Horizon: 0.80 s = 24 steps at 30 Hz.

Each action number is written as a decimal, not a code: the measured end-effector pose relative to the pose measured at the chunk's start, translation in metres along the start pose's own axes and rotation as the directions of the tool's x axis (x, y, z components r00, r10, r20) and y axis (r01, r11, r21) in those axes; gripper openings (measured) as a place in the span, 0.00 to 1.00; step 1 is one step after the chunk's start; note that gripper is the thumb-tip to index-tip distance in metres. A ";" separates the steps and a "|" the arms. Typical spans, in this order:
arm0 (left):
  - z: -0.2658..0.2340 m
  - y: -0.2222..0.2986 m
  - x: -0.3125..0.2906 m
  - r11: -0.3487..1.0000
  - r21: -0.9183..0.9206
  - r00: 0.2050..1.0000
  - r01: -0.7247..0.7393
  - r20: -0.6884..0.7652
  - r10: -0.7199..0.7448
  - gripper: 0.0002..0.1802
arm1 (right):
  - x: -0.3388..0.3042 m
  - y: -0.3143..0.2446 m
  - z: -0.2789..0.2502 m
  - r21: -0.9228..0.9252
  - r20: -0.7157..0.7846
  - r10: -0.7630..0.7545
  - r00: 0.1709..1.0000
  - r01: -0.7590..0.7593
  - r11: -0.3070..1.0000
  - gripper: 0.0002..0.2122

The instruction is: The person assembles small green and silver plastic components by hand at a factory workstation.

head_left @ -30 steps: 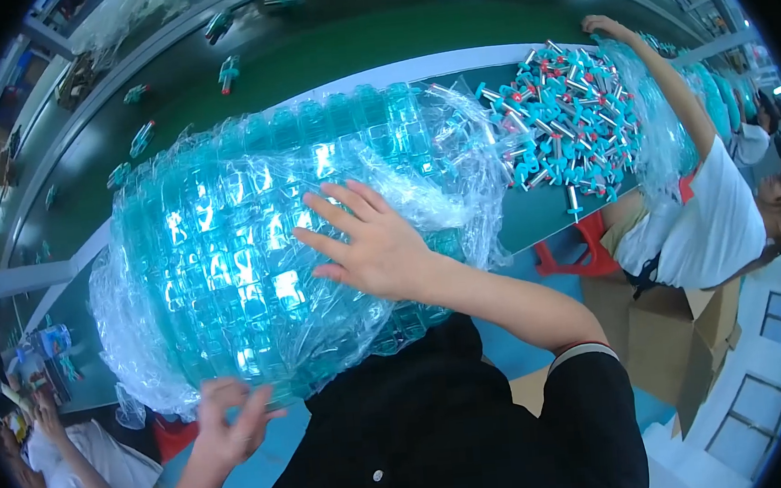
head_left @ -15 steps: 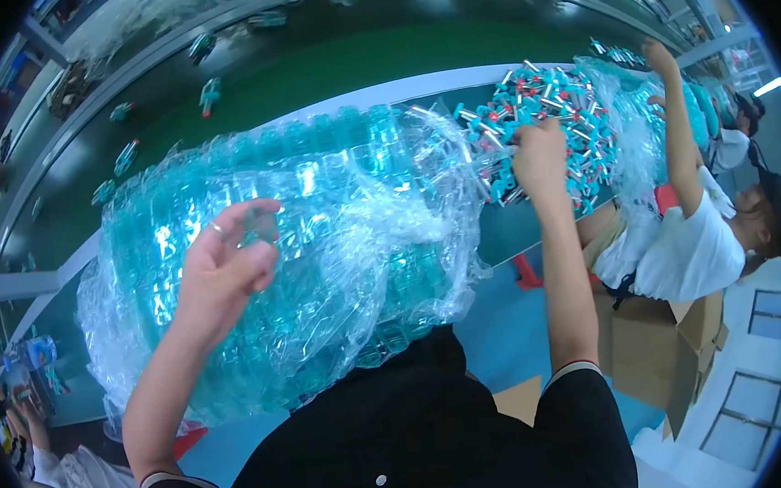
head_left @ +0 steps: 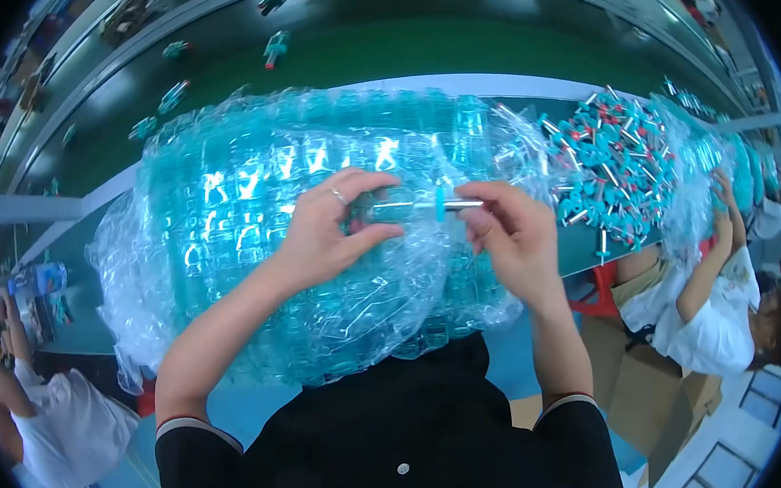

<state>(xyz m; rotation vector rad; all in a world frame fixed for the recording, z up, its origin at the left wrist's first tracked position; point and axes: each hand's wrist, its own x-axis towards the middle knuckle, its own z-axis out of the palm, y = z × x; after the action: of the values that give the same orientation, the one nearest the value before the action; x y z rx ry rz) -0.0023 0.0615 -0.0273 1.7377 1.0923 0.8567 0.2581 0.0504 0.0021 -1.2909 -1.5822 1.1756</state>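
Note:
In front of me my left hand (head_left: pixel 330 230), with a ring on one finger, is closed round a small clear bottle (head_left: pixel 392 209) lying sideways. My right hand (head_left: pixel 514 234) pinches a silver-and-teal pump top (head_left: pixel 463 204) by its silver end. The teal collar meets the mouth of the bottle, and a thin stem seems to lie inside the glassy body. Beneath both hands is a large pack of teal-tinted bottles (head_left: pixel 249 200) in rows, partly covered by crumpled clear plastic film (head_left: pixel 394 285). To the right lies a heap of loose pump tops (head_left: pixel 618 157), silver, teal and red.
Beyond the pack runs a green conveyor belt (head_left: pixel 402 41) with several teal assemblies (head_left: pixel 276 46) on it. A co-worker in white (head_left: pixel 699 311) sits at the right beside a cardboard box (head_left: pixel 650 398). Another person in white (head_left: pixel 70 421) is at the left.
My right hand has come back from the heap to the middle with a pump top. My left hand has moved right with the bottle, and the two pieces now meet.

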 end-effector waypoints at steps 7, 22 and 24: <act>-0.004 -0.001 -0.004 0.994 0.029 0.994 -0.107 -0.033 0.108 0.27 | 0.002 0.021 0.031 0.076 0.012 -0.116 0.993 0.115 0.990 0.07; 0.001 -0.002 -0.008 0.982 0.092 0.985 -0.165 -0.027 0.168 0.28 | 0.002 0.009 0.047 -0.049 -0.060 -0.121 0.991 0.118 0.992 0.06; 0.001 -0.003 -0.007 0.980 0.069 0.981 -0.185 -0.055 0.188 0.27 | -0.001 0.008 0.051 -0.046 -0.069 -0.129 0.989 0.126 0.991 0.06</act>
<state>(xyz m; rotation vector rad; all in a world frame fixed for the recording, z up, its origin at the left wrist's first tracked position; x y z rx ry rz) -0.0054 0.0554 -0.0312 1.9006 1.0171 1.0057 0.2126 0.0407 -0.0202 -1.2254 -1.6187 1.0114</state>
